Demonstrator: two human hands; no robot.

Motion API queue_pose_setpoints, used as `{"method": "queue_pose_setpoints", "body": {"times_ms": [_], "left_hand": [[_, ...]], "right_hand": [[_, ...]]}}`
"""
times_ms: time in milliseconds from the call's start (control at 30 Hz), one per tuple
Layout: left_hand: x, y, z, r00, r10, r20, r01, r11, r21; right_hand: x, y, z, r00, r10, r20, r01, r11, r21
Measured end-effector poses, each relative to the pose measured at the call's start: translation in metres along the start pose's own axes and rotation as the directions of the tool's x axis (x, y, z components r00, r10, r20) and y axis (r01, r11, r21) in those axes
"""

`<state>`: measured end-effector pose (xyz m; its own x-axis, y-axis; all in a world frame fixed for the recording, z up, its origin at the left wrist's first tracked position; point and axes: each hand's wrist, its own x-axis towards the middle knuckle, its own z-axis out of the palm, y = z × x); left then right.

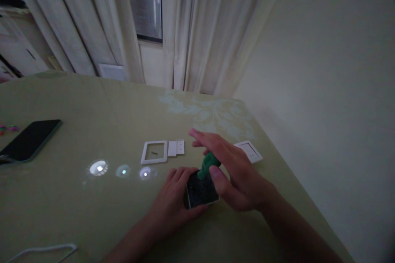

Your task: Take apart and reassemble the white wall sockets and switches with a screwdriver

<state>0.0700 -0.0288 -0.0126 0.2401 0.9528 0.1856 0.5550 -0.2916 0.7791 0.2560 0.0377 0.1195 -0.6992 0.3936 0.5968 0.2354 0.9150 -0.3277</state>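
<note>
My left hand (177, 199) is closed around the left side of a square wall socket (200, 193), holding it on the table with its black back facing up and a pale rim showing below. My right hand (236, 172) curls over a short green tool (207, 164), which looks like a stubby screwdriver. Its lower end meets the black back of the socket; the tip cannot be made out. Beyond my left hand lie a white square frame (143, 154) and two small white cover pieces (176, 148). A small dark screw (154, 153) lies inside the frame's opening.
Behind my right hand lies another white socket plate (251, 151), partly hidden. A black phone or tablet (32, 139) rests at the left, with small colourful bits (11, 128) beside it. A white cable (46, 249) crosses the near left. A wall (333, 111) borders the table's right side.
</note>
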Motion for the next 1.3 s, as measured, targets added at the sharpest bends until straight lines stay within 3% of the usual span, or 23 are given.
{"method": "queue_pose_setpoints", "body": {"times_ms": [67, 167, 333, 467, 500, 633, 667, 767, 833, 933, 1000, 1067, 1167, 1233, 1300], "left_hand": [[-0.0002, -0.0001, 0.0003, 1.000, 0.007, 0.000, -0.007, 1.000, 0.005], [-0.0006, -0.0004, 0.0010, 1.000, 0.023, 0.003, -0.023, 1.000, 0.006], [-0.0015, -0.0009, 0.0018, 1.000, 0.026, 0.002, -0.026, 1.000, 0.007], [-0.0014, -0.0018, 0.0017, 1.000, 0.024, 0.010, -0.024, 1.000, -0.001], [-0.0012, -0.0018, 0.0015, 1.000, 0.023, 0.009, -0.023, 1.000, 0.000], [0.0002, -0.0008, 0.0005, 1.000, 0.022, 0.000, -0.022, 1.000, 0.008], [0.0005, -0.0006, 0.0004, 1.000, 0.022, -0.002, -0.022, 1.000, 0.008], [0.0006, -0.0010, 0.0011, 1.000, 0.023, -0.010, -0.023, 1.000, 0.010], [0.0003, -0.0020, 0.0017, 1.000, 0.023, -0.007, -0.022, 1.000, 0.016], [-0.0004, -0.0027, 0.0012, 0.999, 0.031, 0.010, -0.031, 0.999, 0.019], [-0.0007, -0.0025, 0.0004, 0.999, 0.032, 0.022, -0.033, 0.999, 0.021], [-0.0010, -0.0023, 0.0002, 1.000, 0.025, 0.018, -0.025, 0.999, 0.022], [-0.0009, -0.0027, 0.0012, 1.000, 0.027, 0.001, -0.027, 0.999, 0.023], [-0.0004, -0.0029, 0.0016, 1.000, 0.026, -0.006, -0.026, 0.999, 0.033], [0.0002, -0.0028, 0.0014, 1.000, 0.022, 0.003, -0.022, 0.999, 0.045]], "right_hand": [[-0.0002, 0.0010, 0.0008, 1.000, -0.018, -0.023, 0.018, 0.999, -0.026], [0.0002, 0.0018, 0.0018, 0.993, -0.061, -0.101, 0.039, 0.979, -0.200], [0.0023, 0.0014, 0.0015, 0.999, -0.018, 0.047, 0.015, 0.997, 0.072], [0.0001, 0.0035, 0.0033, 0.989, -0.105, -0.105, 0.084, 0.978, -0.191], [0.0000, 0.0038, 0.0029, 0.988, -0.110, -0.109, 0.089, 0.978, -0.189], [0.0010, 0.0042, -0.0011, 0.998, -0.035, 0.047, 0.031, 0.997, 0.073], [0.0009, 0.0046, -0.0013, 0.999, -0.042, 0.032, 0.041, 0.998, 0.039], [-0.0004, 0.0059, 0.0009, 0.984, -0.145, -0.108, 0.112, 0.957, -0.268], [-0.0006, 0.0058, 0.0021, 0.976, -0.168, -0.138, 0.112, 0.932, -0.346], [0.0012, 0.0042, 0.0002, 0.999, -0.031, -0.036, 0.028, 0.996, -0.088], [0.0019, 0.0032, -0.0015, 0.998, 0.040, 0.054, -0.045, 0.994, 0.097], [0.0012, 0.0032, -0.0012, 0.999, 0.039, 0.008, -0.040, 0.997, 0.064], [-0.0008, 0.0033, 0.0007, 0.984, -0.076, -0.161, 0.042, 0.978, -0.203], [-0.0010, 0.0022, -0.0010, 0.992, -0.036, -0.117, 0.017, 0.987, -0.160], [-0.0001, 0.0003, -0.0052, 0.997, 0.069, 0.032, -0.071, 0.996, 0.053]]}}
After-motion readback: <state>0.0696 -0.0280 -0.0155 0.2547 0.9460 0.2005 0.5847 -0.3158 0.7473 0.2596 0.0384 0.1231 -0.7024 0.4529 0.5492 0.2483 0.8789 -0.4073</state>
